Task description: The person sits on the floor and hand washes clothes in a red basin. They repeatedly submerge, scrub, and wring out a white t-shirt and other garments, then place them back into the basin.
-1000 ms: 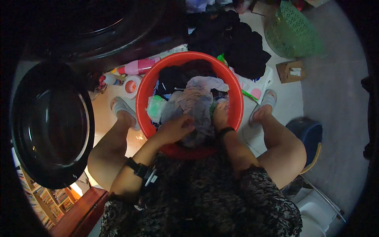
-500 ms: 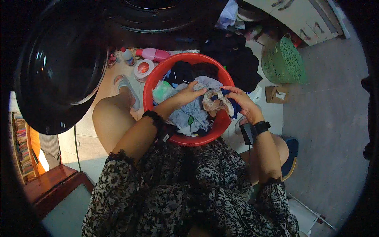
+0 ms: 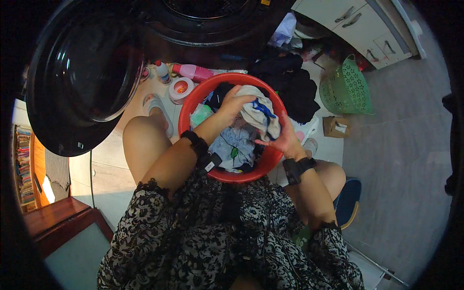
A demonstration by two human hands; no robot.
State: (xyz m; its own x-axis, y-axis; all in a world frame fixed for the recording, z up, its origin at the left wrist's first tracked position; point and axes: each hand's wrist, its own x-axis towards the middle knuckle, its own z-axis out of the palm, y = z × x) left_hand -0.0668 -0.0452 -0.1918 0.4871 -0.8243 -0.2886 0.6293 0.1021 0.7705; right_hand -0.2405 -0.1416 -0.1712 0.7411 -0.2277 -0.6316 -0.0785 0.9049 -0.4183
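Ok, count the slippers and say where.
2: one slipper left of the red tub; another slipper right of it, past the right hand and only partly in view. More could be hidden.

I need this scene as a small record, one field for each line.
Container: red tub, on the floor between the legs
Held: white and blue cloth, above the tub
Left hand: at the cloth's upper left
Right hand: at its lower right, fingers spread
In tub: pale grey-blue cloth
Beyond tub: dark clothes
Far right: green basket
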